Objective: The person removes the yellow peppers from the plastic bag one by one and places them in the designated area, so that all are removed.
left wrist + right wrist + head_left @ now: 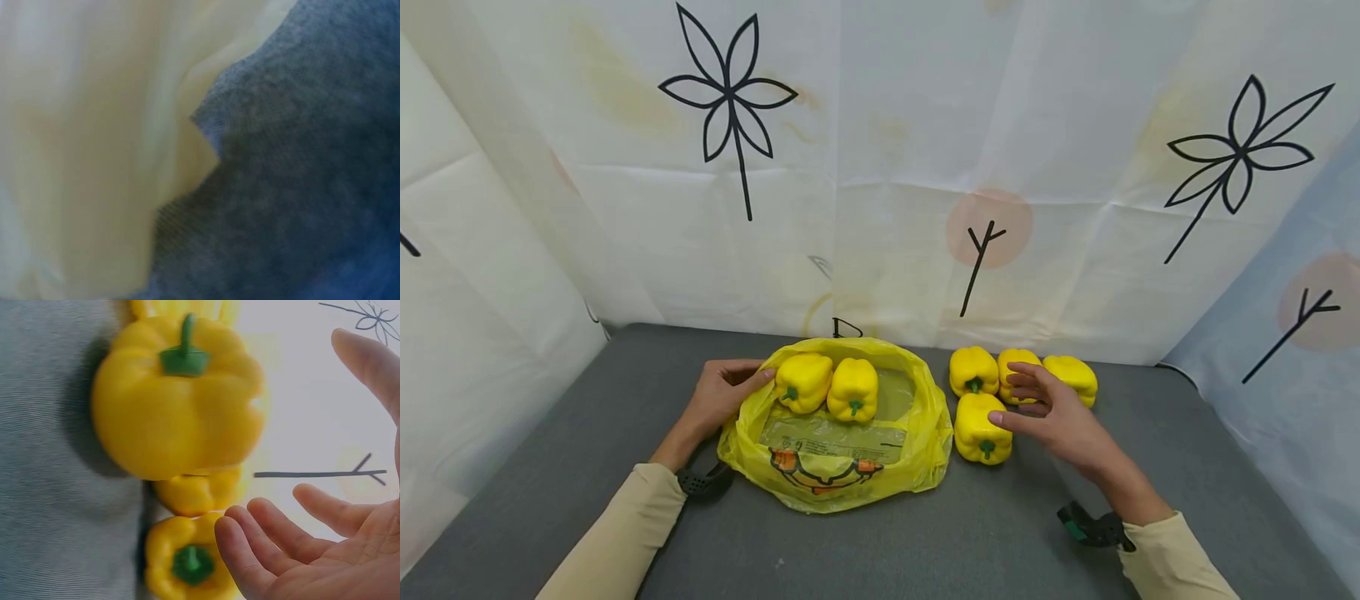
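A yellow plastic bag [925, 467] lies with its mouth spread wide on the grey table. Inside, two yellow bell peppers [854, 390] sit side by side toward the back left. My left hand [718, 398] holds the bag's left rim between thumb and fingers. My right hand [1063, 421] hovers with parted fingers over the peppers right of the bag. Closest to its thumb is the front bell pepper [977, 429], stem toward me; the right wrist view shows a large pepper [178, 412] apart from the fingers. Only blurred yellow plastic [94, 137] and table appear in the left wrist view.
Behind the front pepper, three more bell peppers [972, 369] stand in a row near the table's back edge, one partly hidden by my right hand. A white patterned curtain [887, 167] hangs behind the table [865, 550] and along both sides.
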Demonstrator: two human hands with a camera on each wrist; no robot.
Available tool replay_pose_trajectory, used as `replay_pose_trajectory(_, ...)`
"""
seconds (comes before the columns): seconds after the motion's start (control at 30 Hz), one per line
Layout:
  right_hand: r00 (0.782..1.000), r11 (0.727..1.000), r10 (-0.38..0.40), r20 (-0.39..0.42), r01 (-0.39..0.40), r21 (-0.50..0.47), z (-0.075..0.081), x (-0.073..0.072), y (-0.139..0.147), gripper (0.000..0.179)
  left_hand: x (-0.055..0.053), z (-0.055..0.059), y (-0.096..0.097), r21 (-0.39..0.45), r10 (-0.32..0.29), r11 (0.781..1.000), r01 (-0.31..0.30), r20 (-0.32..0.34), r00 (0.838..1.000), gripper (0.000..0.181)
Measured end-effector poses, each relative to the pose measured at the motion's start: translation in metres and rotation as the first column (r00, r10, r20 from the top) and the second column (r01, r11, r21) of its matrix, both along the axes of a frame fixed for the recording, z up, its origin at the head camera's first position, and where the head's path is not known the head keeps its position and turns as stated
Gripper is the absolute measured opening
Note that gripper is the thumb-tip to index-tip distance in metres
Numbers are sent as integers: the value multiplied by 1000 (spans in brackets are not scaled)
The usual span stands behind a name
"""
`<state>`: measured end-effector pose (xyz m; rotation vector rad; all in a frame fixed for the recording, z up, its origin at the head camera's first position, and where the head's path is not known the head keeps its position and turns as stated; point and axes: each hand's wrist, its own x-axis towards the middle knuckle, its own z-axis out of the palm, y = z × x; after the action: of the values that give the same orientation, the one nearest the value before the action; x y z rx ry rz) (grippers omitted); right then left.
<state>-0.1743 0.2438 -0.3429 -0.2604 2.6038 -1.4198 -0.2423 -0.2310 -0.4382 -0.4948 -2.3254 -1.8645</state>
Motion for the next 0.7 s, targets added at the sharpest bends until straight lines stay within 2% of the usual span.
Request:
replay_pose_trajectory(0.43, 994, 999, 1, -109, -6, -39, 35, -5, -9, 84, 0, 0, 0, 16, -22, 1000, 22, -9, 1000, 29)
replay_pose_trajectory(0.7, 986, 996, 47, -161, -58, -69, 53, -7, -20, 76, 0, 1, 0, 9, -13, 1000, 13, -1, 1000, 30)
